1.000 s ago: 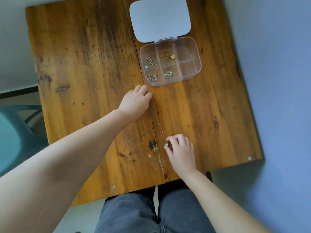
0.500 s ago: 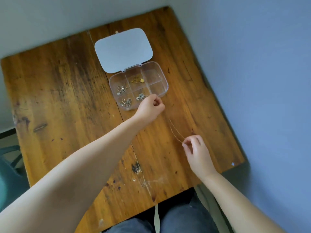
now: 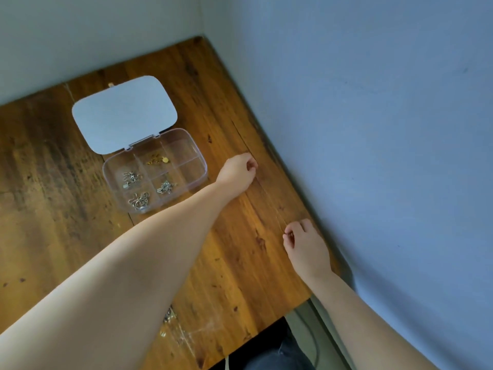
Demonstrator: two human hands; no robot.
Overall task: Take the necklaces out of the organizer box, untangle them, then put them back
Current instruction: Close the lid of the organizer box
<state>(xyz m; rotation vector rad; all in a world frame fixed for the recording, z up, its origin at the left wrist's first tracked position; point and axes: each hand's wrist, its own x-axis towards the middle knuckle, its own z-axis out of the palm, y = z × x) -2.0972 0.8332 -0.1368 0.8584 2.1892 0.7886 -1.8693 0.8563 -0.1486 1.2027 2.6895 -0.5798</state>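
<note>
A clear organizer box (image 3: 198, 156) lies open on the wooden table (image 3: 66, 209), its pale lid (image 3: 124, 114) folded back. One compartment holds a gold necklace (image 3: 158, 160); three others hold tangled silver necklaces (image 3: 165, 187). A thin necklace (image 3: 269, 200) is stretched straight above the table's right side, right of the box. My left hand (image 3: 237, 172) pinches its far end. My right hand (image 3: 306, 248) pinches its near end.
A blue-grey wall (image 3: 373, 156) runs close along the table's right edge. A pale wall stands behind the table. Scuffed marks and a small dark spot (image 3: 168, 315) show near the front edge. My dark trousers (image 3: 274, 356) are below it.
Both hands carried the thin necklace from the table's middle to its right side, past the box. The view swung left, so the box now sits at the left.
</note>
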